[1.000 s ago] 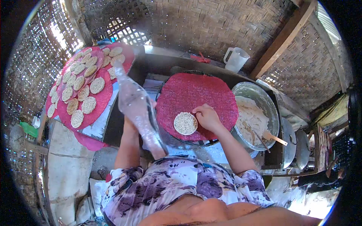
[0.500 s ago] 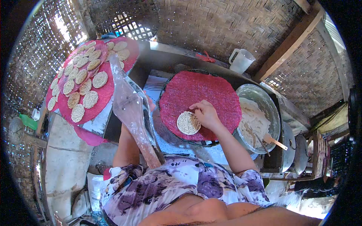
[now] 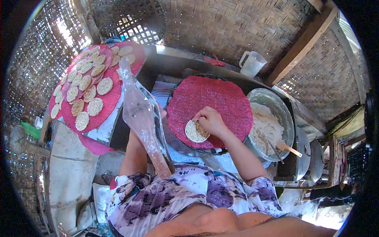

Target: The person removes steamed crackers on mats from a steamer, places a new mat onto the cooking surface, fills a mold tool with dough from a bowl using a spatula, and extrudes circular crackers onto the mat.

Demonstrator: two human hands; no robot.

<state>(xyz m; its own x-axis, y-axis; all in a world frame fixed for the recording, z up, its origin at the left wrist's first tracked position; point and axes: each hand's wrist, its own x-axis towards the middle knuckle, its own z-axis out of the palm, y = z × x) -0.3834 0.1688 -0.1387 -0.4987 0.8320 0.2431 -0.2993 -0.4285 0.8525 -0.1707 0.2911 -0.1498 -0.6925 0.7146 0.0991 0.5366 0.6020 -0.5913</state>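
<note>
A small round white mould [image 3: 196,133] filled with pale noodle-like strands rests on the near part of a round red mesh cloth [image 3: 213,93]. My right hand [image 3: 210,121] is closed over the mould's upper right edge, fingertips bent down onto the strands; whether they pinch anything is too small to tell. On the left, my left hand [image 3: 162,113] is mostly hidden behind a long wooden press-like tool [image 3: 140,110] with pale smears, which leans up from my lap. Only some fingertips show at the tool's right side.
At the left, several pale round discs [image 3: 105,86] lie on red mesh sheets [image 3: 100,112]. Right of the cloth stands a large basin [image 3: 290,118] of pale dough with a wooden-handled spatula [image 3: 290,148]. A clear jug [image 3: 252,64] stands by the woven wall.
My right hand has moved down and left onto the mould's edge, its fingers curling in more. The wooden tool has tilted slightly, and the whole view has shifted a little.
</note>
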